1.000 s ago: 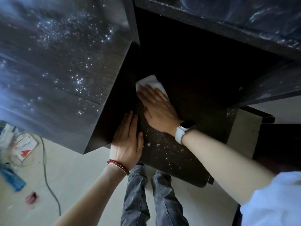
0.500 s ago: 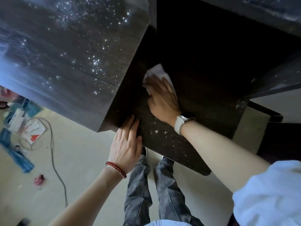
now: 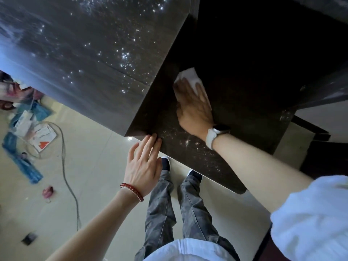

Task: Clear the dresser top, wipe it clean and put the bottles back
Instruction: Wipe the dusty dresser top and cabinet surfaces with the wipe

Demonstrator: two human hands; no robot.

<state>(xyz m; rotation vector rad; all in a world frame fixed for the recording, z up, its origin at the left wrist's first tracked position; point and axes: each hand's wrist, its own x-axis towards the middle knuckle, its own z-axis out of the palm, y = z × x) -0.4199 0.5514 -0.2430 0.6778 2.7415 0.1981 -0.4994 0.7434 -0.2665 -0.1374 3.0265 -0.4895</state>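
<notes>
The dark dresser top (image 3: pixel 244 113) is bare, with pale specks near its front edge. My right hand (image 3: pixel 194 108) lies flat with straight fingers on a white cloth (image 3: pixel 189 75) and presses it against the surface, close to the tall dark side panel (image 3: pixel 94 53). The cloth sticks out past the fingertips. My left hand (image 3: pixel 143 164) rests with straight fingers on the dresser's front edge, at the corner below the panel. No bottles are in view.
A dark shelf or cabinet edge (image 3: pixel 320 95) overhangs at the right. On the pale floor at the left lie a grey cable (image 3: pixel 66 166), blue packets (image 3: pixel 24 164), papers (image 3: pixel 41 136) and a small pink thing (image 3: pixel 48 192). My legs stand below the dresser.
My right hand has pushed the cloth farther back along the dresser top. My left hand has slid back to the front edge, with only its fingertips on the top. The camera has tilted.
</notes>
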